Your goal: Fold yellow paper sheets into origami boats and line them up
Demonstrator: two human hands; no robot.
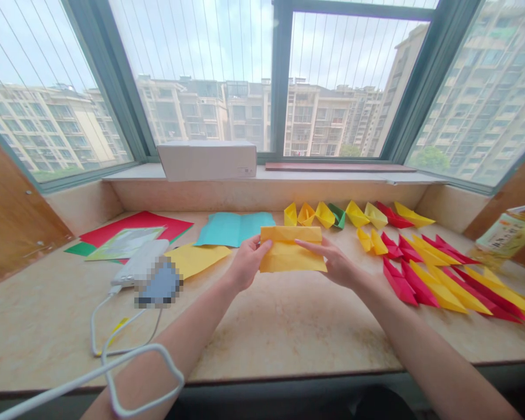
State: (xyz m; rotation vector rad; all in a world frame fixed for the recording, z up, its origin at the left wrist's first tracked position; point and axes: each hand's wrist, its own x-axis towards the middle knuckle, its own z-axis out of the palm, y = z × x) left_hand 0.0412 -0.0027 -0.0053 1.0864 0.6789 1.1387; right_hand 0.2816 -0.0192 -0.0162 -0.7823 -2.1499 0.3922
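Note:
A sheet of yellow paper [293,259] is held up over the counter between both hands, with a folded band along its top edge. My left hand [249,259] grips its left side, thumb in front and the other fingers behind. At the right side, my right hand [335,259] pinches the paper, its fingers reaching across the fold. Behind the held sheet lies a creased light blue paper [234,228]. A flat yellow sheet [199,259] rests left of my left hand. Folded paper boats stand to the right, among them a green one [338,216] and a red one [394,214].
At left are red paper [135,224], a white power bank [142,262], a pixelated device [160,284] and a looping white cable [144,353]. A white box [207,161] sits on the window ledge. Red and yellow folded papers [446,286] and an oil bottle [511,230] stand at right.

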